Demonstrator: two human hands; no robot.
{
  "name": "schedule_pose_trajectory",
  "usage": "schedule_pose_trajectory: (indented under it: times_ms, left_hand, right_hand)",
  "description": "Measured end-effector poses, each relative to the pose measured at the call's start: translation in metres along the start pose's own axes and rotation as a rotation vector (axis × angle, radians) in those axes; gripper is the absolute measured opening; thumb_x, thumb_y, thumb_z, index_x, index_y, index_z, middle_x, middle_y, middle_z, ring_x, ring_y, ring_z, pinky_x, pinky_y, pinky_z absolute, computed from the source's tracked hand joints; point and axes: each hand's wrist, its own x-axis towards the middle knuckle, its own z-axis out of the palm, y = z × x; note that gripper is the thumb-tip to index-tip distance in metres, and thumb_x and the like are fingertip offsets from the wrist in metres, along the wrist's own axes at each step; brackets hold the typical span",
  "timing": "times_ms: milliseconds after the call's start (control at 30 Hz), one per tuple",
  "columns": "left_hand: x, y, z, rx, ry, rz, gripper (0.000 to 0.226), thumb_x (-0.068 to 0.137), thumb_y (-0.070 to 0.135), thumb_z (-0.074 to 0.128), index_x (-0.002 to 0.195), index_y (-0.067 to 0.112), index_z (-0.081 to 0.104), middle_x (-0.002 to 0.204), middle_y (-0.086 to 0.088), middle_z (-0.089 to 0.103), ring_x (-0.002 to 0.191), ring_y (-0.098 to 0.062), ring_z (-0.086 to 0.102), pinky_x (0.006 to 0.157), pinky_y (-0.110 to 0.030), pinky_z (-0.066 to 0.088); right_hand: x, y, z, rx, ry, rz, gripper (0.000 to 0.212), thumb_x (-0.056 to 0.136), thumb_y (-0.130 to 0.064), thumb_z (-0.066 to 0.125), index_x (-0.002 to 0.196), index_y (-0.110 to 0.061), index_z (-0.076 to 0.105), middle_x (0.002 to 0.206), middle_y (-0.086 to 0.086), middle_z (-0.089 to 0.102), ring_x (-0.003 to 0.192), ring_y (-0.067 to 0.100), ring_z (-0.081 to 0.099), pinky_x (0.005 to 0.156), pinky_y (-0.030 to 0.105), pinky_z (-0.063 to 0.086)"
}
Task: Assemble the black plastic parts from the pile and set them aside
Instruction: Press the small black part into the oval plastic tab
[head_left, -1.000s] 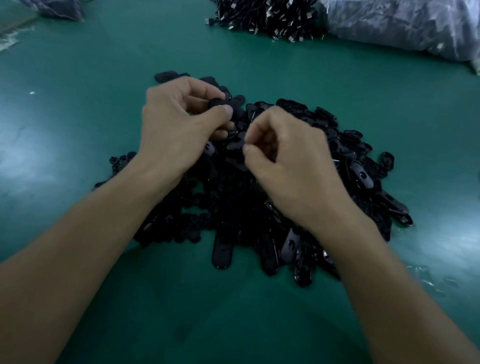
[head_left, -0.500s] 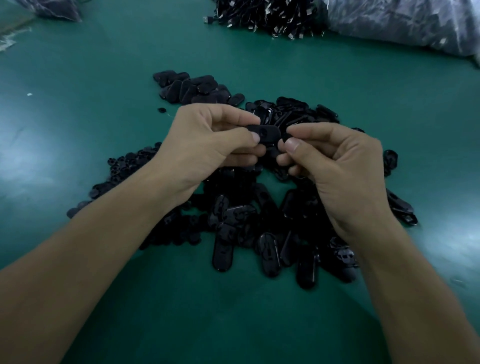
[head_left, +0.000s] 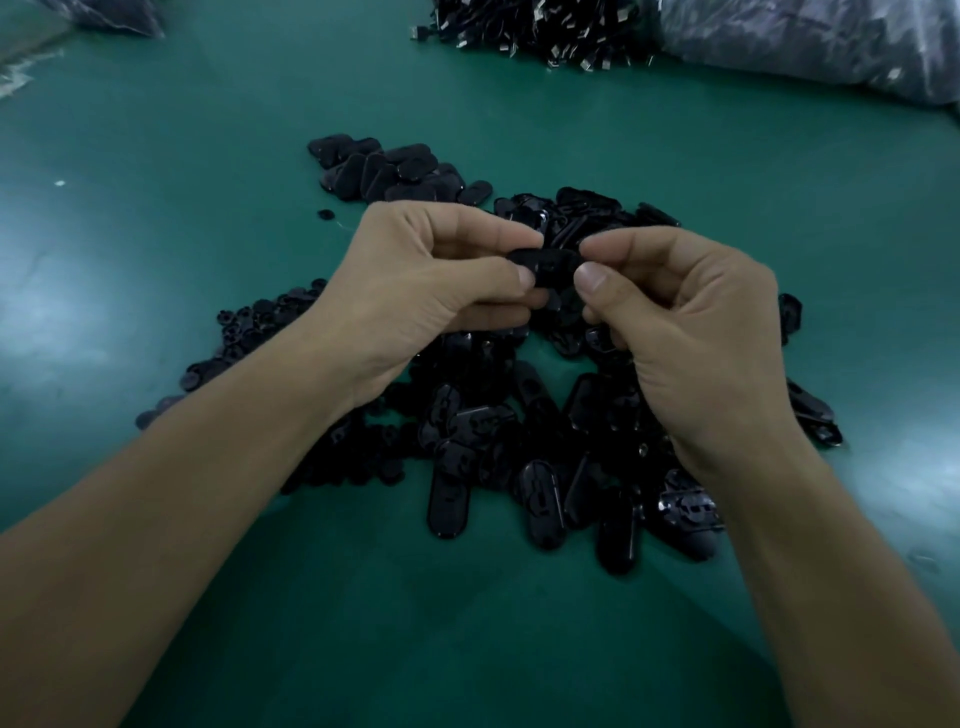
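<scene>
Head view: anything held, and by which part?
One black plastic part, left hand pinching its left end, right hand pinching its right end, above the pile.

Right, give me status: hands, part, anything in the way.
Left hand and right hand both pinching one black part above the pile. Separate cluster lies beyond. Nothing blocking.

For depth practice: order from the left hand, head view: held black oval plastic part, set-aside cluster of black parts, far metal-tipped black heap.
1. Black oval plastic part: held by left hand.
2. Set-aside cluster of black parts: just beyond.
3. Metal-tipped black heap: far edge.
</scene>
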Motion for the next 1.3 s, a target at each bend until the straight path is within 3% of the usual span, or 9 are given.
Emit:
schedule_pose_trajectory:
  times_ms: [267,467,700,1067,1300]
  left_hand:
    - [0.0011,0.0026,-0.0005,-0.108,-0.040,-0.029,0.025,0.064,0.007,0.076,0.089,0.008,0.074,0.078,-0.012,0.075,0.070,-0.019,0.075,0.062,-0.023,0.059]
    - [0.0001,-0.0014,0.0011,-0.018,-0.056,0.003,0.020,0.079,-0.007,0.073,0.089,0.011,0.077,0.080,-0.012,0.076,0.076,-0.023,0.076,0.065,-0.024,0.060]
    - [-0.0008,-0.0033,0.0025,0.067,-0.066,0.045,0.022,0.081,-0.006,0.074,0.092,0.012,0.078,0.081,-0.012,0.077,0.080,-0.025,0.077,0.071,-0.030,0.061]
    - [-0.0021,-0.0027,0.0044,0.232,-0.075,0.136,0.024,0.081,-0.009,0.074,0.090,0.013,0.076,0.077,-0.008,0.076,0.073,-0.021,0.074,0.073,-0.031,0.062]
    - [-0.0028,-0.0048,0.0050,0.403,-0.069,0.211,0.026,0.080,-0.007,0.077,0.091,0.016,0.075,0.083,-0.008,0.078,0.077,-0.026,0.075,0.078,-0.037,0.063]
  right_hand:
    - [0.0010,-0.0028,-0.0021,0.038,0.008,0.020,0.019,0.091,-0.005,0.071,0.093,-0.021,0.061,0.072,-0.010,0.069,0.064,0.001,0.063,0.062,0.011,0.046]
    - [0.0004,-0.0025,-0.0020,-0.190,-0.004,-0.061,0.024,0.091,-0.009,0.071,0.087,-0.031,0.065,0.079,-0.013,0.069,0.073,-0.001,0.065,0.070,0.012,0.049]
    - [-0.0015,-0.0046,0.0014,-0.320,-0.038,-0.107,0.030,0.091,-0.011,0.071,0.086,-0.039,0.060,0.081,-0.017,0.068,0.080,-0.001,0.066,0.071,0.012,0.050]
    - [-0.0052,-0.0070,-0.0003,-0.375,-0.048,-0.035,0.033,0.091,-0.017,0.071,0.089,-0.038,0.047,0.083,-0.009,0.067,0.079,0.013,0.066,0.072,0.039,0.058]
    - [-0.0070,-0.0058,0.0060,-0.452,0.057,-0.038,0.037,0.085,-0.015,0.077,0.075,-0.034,0.048,0.079,-0.006,0.069,0.076,0.011,0.067,0.067,0.029,0.056]
